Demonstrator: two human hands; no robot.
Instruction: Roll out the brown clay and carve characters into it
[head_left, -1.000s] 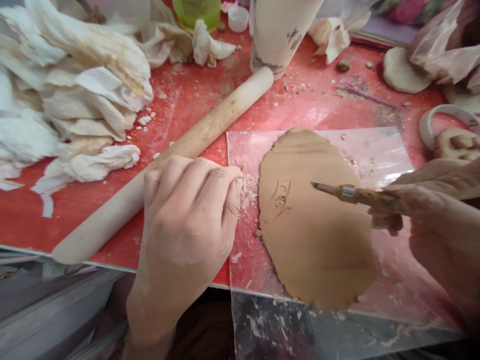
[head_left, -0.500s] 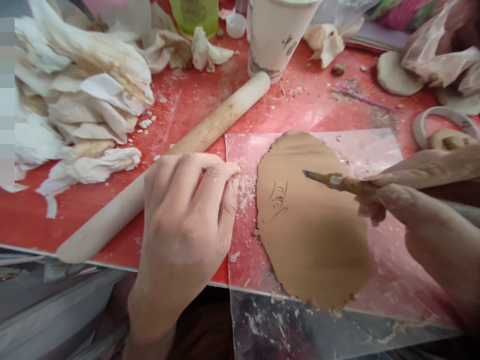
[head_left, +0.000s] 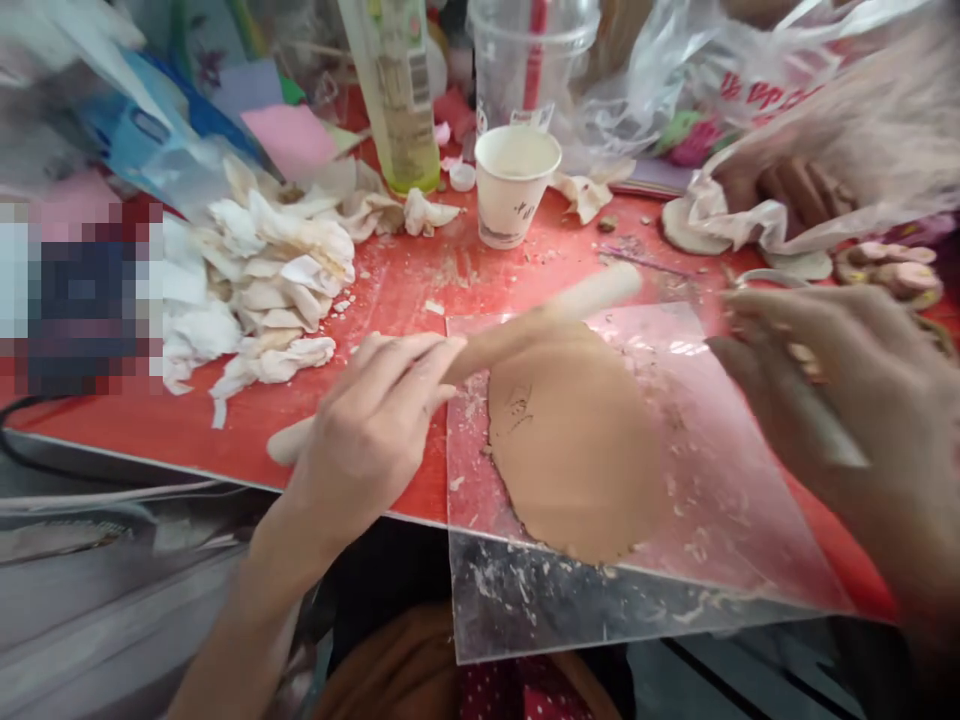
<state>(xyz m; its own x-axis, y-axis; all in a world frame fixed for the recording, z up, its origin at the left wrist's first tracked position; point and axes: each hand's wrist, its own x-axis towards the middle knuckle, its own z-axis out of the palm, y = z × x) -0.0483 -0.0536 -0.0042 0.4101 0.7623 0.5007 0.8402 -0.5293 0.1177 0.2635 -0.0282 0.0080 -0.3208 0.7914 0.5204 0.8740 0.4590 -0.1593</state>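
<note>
My left hand (head_left: 375, 420) is closed round a wooden rolling pin (head_left: 592, 300), which slants from lower left to upper right. The pin's far end hangs over the top edge of a flat brown clay slab (head_left: 577, 440); whether it touches is unclear. A few scratched marks show near the slab's left side. Beneath the slab is a clear plastic sheet (head_left: 720, 500) sticking out past the table edge. Off to the right, my right hand (head_left: 847, 390) is smeared by motion, with a slim carving tool (head_left: 832, 430) tucked in its fingers, its tip hidden.
Crumpled tissues (head_left: 262, 270) heap at the left of the red table (head_left: 405, 290). Behind stand a paper cup (head_left: 510, 200), a lidded plastic cup (head_left: 499, 70) and a greenish bottle (head_left: 401, 110). Plastic bags (head_left: 840, 130) and clay pieces (head_left: 694, 225) lie at the back right.
My left hand has taken hold of the rolling pin and brought it rightward to the slab. My right hand has drawn back from over the clay, turning the carving tool. The view has tilted up.
</note>
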